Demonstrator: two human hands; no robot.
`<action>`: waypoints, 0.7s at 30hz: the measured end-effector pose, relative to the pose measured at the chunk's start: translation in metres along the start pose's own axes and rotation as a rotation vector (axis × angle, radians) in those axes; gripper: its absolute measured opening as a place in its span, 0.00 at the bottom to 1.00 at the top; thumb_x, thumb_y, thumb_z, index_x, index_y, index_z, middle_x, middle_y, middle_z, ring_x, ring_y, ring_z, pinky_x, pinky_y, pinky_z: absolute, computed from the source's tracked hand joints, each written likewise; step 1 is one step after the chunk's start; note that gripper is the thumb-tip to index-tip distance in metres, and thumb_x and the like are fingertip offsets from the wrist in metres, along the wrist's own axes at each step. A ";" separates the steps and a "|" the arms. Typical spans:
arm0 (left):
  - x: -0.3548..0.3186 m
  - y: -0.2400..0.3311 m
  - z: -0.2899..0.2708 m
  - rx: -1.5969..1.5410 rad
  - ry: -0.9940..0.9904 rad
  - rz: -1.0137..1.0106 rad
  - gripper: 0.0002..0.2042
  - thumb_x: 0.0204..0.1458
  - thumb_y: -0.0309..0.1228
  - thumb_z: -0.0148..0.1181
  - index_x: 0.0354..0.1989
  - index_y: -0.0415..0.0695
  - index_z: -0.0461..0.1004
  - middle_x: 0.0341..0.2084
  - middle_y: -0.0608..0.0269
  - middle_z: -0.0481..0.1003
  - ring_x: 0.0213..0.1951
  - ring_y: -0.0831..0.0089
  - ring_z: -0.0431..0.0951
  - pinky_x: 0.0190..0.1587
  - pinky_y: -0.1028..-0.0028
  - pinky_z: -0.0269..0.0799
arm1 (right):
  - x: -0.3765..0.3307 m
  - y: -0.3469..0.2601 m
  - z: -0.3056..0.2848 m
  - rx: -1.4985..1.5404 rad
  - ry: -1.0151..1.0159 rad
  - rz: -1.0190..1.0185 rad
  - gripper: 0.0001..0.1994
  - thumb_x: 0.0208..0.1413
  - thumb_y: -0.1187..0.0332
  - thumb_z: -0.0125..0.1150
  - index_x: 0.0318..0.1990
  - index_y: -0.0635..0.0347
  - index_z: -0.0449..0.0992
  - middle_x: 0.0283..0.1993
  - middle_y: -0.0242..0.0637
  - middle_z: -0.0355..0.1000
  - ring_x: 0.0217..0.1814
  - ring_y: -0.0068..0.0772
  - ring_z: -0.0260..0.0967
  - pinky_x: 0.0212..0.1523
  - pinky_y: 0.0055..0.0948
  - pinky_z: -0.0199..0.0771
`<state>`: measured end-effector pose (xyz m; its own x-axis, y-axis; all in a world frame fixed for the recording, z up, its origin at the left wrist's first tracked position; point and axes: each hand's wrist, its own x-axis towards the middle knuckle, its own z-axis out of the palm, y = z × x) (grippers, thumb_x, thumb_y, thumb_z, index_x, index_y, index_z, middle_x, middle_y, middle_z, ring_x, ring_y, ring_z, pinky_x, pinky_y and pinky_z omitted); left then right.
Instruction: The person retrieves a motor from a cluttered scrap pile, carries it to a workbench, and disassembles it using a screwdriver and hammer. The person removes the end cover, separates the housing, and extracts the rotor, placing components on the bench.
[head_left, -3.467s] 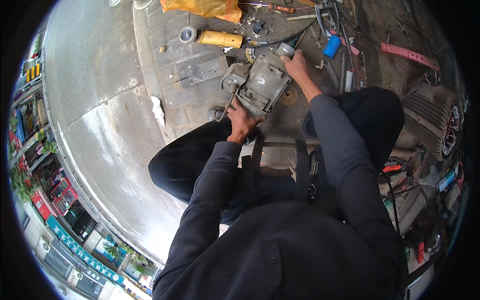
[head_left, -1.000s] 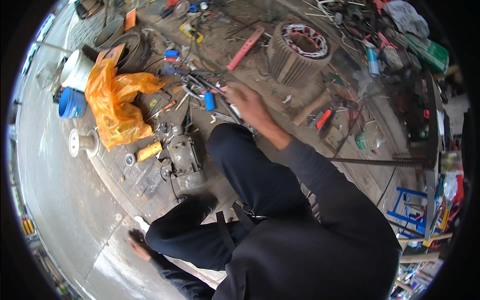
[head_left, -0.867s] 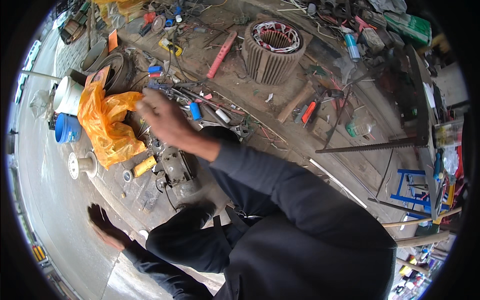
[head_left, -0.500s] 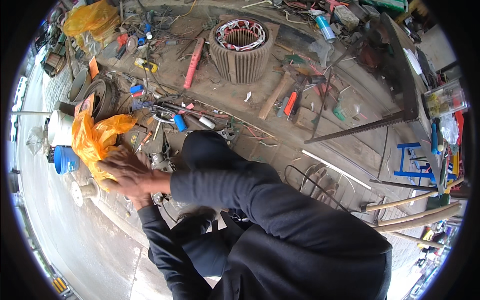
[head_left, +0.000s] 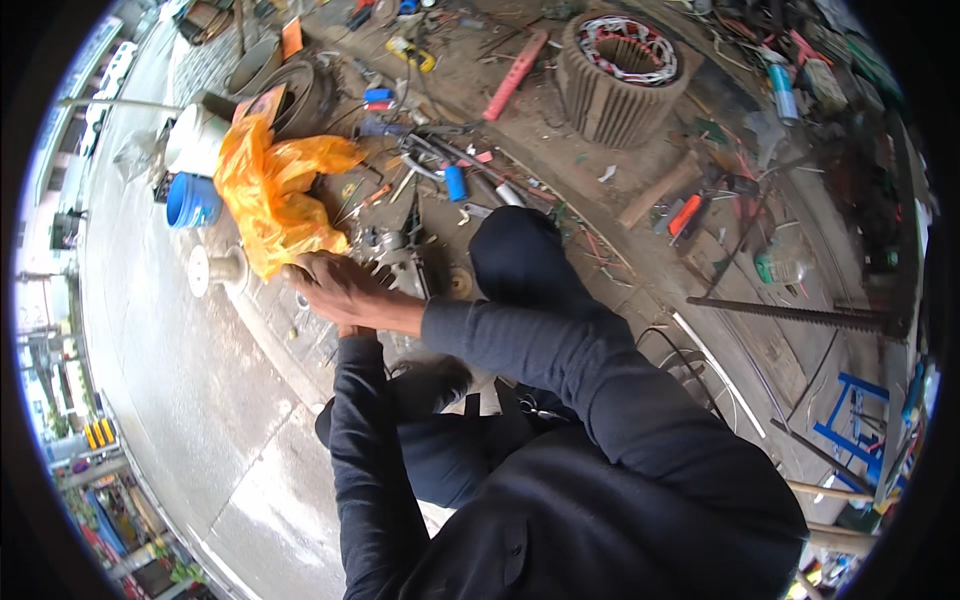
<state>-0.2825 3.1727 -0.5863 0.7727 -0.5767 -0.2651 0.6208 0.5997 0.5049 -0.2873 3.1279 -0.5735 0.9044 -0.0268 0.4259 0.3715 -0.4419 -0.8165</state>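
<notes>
My right hand (head_left: 345,288) lies over my left hand (head_left: 352,328), just below the lower end of a crumpled orange plastic bag (head_left: 275,195). The right fingers are bent and drawn together; what they grip, if anything, is hidden. Only a strip of the left hand shows near its wrist, and its fingers are covered. The right fingertips are close to the bag's bottom edge; I cannot tell whether they touch it. Beside the hands, a metal machine part (head_left: 400,265) sits on the ground among loose tools.
A blue bucket (head_left: 193,201) and a white spool (head_left: 215,270) stand left of the bag. A ribbed motor stator (head_left: 620,85) rests on the boards ahead, near a red bar (head_left: 516,75). A saw blade (head_left: 780,312) juts in at the right, above a blue metal frame (head_left: 850,420).
The view has swung to the left, so the surroundings sit further right and higher. My hands have drawn back from the orange bag toward me, uncovering its lower end.
</notes>
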 end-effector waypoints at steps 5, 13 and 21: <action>-0.010 0.062 -0.007 0.018 -0.098 -0.162 0.33 0.69 0.55 0.45 0.66 0.37 0.66 0.65 0.46 0.70 0.67 0.52 0.69 0.69 0.53 0.62 | 0.009 0.051 -0.040 -0.144 -0.090 0.310 0.31 0.68 0.43 0.46 0.64 0.60 0.73 0.54 0.57 0.78 0.56 0.58 0.77 0.60 0.52 0.73; -0.018 0.106 -0.082 1.387 0.563 0.504 0.21 0.64 0.33 0.62 0.59 0.29 0.73 0.56 0.45 0.78 0.58 0.60 0.78 0.62 0.66 0.71 | 0.078 0.150 -0.136 -0.446 -0.246 0.681 0.21 0.58 0.58 0.59 0.46 0.70 0.83 0.50 0.62 0.79 0.55 0.61 0.78 0.55 0.50 0.77; -0.029 0.102 -0.083 1.421 0.447 0.465 0.20 0.62 0.31 0.63 0.59 0.33 0.74 0.51 0.43 0.81 0.52 0.57 0.83 0.56 0.65 0.76 | 0.112 0.248 -0.093 -0.747 -0.505 0.767 0.18 0.60 0.66 0.56 0.53 0.68 0.79 0.57 0.58 0.75 0.61 0.61 0.74 0.59 0.53 0.73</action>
<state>-0.2304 3.2967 -0.5957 0.9897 -0.1355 0.0463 -0.1058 -0.4743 0.8740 -0.1132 2.9321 -0.6924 0.8804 -0.2298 -0.4149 -0.3673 -0.8837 -0.2901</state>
